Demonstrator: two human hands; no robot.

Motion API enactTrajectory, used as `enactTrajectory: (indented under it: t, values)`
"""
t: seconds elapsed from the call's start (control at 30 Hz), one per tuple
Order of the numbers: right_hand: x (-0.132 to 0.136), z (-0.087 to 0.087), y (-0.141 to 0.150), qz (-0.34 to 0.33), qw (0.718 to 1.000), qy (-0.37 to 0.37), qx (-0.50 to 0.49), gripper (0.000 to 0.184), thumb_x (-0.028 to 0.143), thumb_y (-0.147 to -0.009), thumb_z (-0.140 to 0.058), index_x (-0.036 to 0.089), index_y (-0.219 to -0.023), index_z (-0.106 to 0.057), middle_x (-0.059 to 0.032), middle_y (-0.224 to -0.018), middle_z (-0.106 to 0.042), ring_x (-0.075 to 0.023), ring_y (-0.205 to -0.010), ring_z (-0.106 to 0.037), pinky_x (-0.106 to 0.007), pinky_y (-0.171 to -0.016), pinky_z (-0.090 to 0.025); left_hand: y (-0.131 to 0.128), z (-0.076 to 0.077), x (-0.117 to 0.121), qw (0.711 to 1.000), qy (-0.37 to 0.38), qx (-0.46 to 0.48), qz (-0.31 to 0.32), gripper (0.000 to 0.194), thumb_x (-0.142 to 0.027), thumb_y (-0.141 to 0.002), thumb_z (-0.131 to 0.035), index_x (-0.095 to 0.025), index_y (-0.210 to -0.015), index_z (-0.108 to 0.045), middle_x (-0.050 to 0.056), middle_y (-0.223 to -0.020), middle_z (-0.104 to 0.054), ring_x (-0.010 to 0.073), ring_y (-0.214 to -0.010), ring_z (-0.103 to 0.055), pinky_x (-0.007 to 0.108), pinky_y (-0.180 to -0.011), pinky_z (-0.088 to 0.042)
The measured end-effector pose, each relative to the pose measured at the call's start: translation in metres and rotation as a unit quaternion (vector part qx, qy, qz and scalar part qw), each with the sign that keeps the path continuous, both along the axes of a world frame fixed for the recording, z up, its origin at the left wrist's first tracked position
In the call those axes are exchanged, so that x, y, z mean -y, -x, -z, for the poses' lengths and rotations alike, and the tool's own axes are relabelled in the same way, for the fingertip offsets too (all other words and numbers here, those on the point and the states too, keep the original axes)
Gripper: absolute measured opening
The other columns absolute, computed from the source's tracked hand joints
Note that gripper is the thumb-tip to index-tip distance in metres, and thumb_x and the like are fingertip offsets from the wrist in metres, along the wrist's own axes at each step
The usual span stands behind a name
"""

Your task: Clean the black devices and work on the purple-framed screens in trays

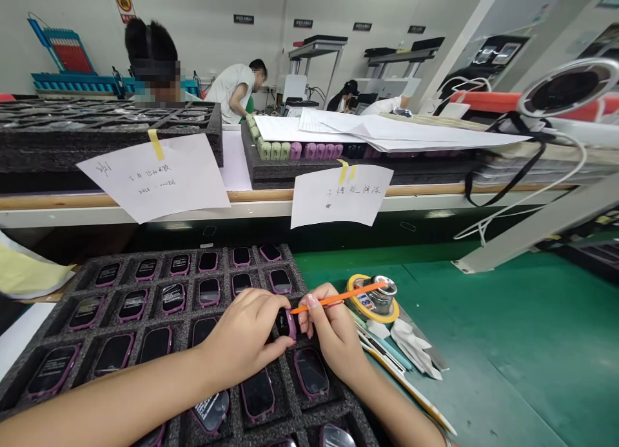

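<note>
My left hand [246,331] is closed around a purple smartwatch case [291,326], gripping it between thumb and fingers above the foam tray. In my right hand [329,331] is a thin orange stick [338,297], held like a pen. Its pointed end meets the edge of the watch case, or comes very close to it. Below both hands lies the dark foam tray [285,395], with purple-framed watch cases such as this one [311,372] in its compartments. Several carry white printed labels on their dark faces. My left forearm hides part of the tray.
Right of the tray are yellow tape [352,286], a metal-topped jar [384,286], crumpled white tissue [413,347] and a white-yellow pen-like tool [411,389] on the green mat [498,357]. A shelf [261,195] ahead bears foam trays and hanging paper notes. People work beyond it.
</note>
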State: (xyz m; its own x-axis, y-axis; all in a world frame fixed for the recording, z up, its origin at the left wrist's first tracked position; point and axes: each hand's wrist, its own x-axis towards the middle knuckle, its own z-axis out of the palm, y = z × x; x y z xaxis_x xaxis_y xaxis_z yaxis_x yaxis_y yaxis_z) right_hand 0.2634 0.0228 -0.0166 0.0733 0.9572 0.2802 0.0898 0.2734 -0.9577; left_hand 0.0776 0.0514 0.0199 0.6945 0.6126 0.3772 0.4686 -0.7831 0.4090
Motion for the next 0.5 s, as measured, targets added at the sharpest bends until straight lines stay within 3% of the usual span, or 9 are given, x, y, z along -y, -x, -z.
enactTrajectory:
  t: [0.33,0.4,0.5]
  values:
    - [-0.001,-0.002,-0.001,0.002,0.999,-0.014,0.049,0.03,0.044,-0.104,-0.044,0.023,-0.083,-0.048,0.0041,-0.065,-0.056,-0.0106,-0.053,-0.053,-0.023,-0.051,-0.043,0.002,-0.003,-0.001,1.0,-0.001,0.013,-0.002,0.04,-0.022,-0.084,-0.076,-0.015,-0.115,-0.051,0.012,-0.112,-0.065,0.0296,-0.108,-0.06,0.048,-0.093,-0.051]
    - [-0.001,-0.002,0.0,0.012,0.999,-0.017,0.047,0.029,0.043,-0.105,-0.043,0.023,-0.083,-0.047,0.0046,-0.064,-0.056,-0.0109,-0.052,-0.053,-0.023,-0.05,-0.043,-0.001,-0.006,0.002,0.999,-0.019,0.023,0.018,0.031,-0.024,-0.088,-0.071,-0.015,-0.112,-0.053,0.011,-0.11,-0.064,0.0281,-0.108,-0.057,0.046,-0.095,-0.048]
    - [-0.001,-0.001,0.0,0.028,0.998,-0.023,0.042,0.028,0.041,-0.103,-0.048,0.023,-0.082,-0.05,0.0048,-0.063,-0.055,-0.0105,-0.051,-0.052,-0.023,-0.05,-0.042,-0.01,-0.007,0.013,0.995,-0.058,0.007,0.082,0.01,-0.028,-0.094,-0.062,-0.018,-0.096,-0.059,0.005,-0.095,-0.063,0.0235,-0.092,-0.056,0.041,-0.085,-0.048]
